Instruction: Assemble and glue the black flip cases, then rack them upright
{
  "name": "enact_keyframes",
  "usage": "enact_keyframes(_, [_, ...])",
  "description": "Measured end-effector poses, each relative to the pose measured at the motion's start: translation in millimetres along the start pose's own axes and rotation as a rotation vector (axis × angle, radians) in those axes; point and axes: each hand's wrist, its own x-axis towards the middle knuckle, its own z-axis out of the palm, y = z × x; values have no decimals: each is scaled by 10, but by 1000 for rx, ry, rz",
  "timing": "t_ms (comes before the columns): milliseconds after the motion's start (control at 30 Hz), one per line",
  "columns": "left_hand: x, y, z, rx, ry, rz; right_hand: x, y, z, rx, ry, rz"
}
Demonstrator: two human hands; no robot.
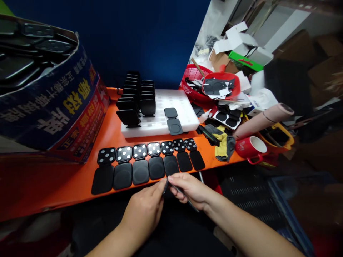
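Observation:
My left hand (147, 205) and my right hand (189, 191) meet in front of the orange table's near edge. Between them they pinch a black folding pad (179, 191), seen almost edge-on and bent at its hinge; fingers cover much of it. Just beyond lies a row of several similar pads (140, 171), opened flat. Their far halves carry white dots (124, 154), while the near halves are plain black, some with a faint round ring.
Behind the row, a white foam tray (160, 128) holds several upright black pads (128, 116) and one lying open (174, 126). At left stands a large printed carton (72, 117) of black parts. Gloves (223, 144), a red mug (250, 148) and red baskets (187, 76) crowd the right.

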Motion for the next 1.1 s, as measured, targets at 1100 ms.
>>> enact_keyframes(1100, [51,-98,13,-525,165,-384,5,47,142,127,-12,-8])
